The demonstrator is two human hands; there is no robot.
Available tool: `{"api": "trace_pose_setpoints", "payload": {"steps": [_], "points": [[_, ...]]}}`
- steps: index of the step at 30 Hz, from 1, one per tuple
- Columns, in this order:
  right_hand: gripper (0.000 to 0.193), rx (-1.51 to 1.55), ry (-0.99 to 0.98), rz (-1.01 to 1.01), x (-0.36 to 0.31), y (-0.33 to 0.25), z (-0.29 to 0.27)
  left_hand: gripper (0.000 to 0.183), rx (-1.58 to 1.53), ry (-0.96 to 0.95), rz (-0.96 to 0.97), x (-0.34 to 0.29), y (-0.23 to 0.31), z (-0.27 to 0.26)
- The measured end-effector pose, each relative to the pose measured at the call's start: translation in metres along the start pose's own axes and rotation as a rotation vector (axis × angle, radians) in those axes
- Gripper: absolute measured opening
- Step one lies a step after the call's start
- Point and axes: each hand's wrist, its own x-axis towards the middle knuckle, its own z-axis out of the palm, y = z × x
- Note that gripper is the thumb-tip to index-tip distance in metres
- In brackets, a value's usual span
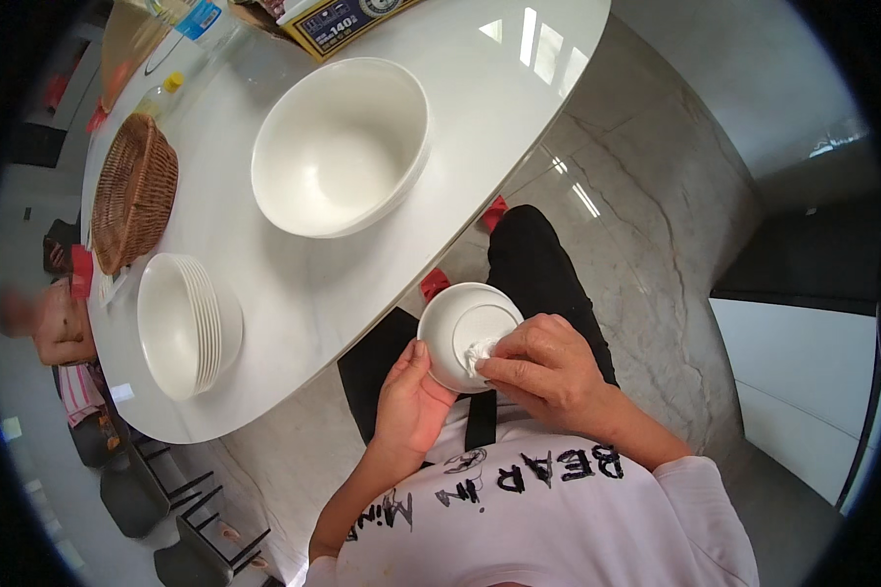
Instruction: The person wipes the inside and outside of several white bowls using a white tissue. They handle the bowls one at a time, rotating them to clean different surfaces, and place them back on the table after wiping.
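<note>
Over my lap, my left hand (409,399) grips the rim of a small white bowl (444,331), with the thumb on its near side. A round ring shows in the middle of the bowl's face turned up to me. My right hand (548,370) pinches a crumpled white tissue (475,354) and presses it against the bowl beside that ring. On the table to the left lies a tilted stack of white bowls (178,328). Farther away stands a large white bowl (338,147) with nothing visible inside.
The glossy white table (294,293) has a curved edge in front of me. A brown wicker basket (135,196), a yellow-capped bottle (162,95) and a dark box with yellow edges (338,24) stand on it. Another person (64,318) sits at the far left, near grey chairs (135,501).
</note>
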Motion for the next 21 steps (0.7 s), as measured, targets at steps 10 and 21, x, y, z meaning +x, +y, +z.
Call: {"api": "trace_pose_setpoints", "payload": {"steps": [10, 21], "points": [[0.028, -0.156, 0.007, 0.049, 0.002, 0.012, -0.008, 0.032, 0.041, -0.007, 0.169, -0.002, 0.002, -0.001], [0.027, -0.184, 0.063, 0.09, 0.001, 0.023, -0.007, 0.024, 0.205, -0.021, 0.182, -0.003, -0.002, 0.001]]}}
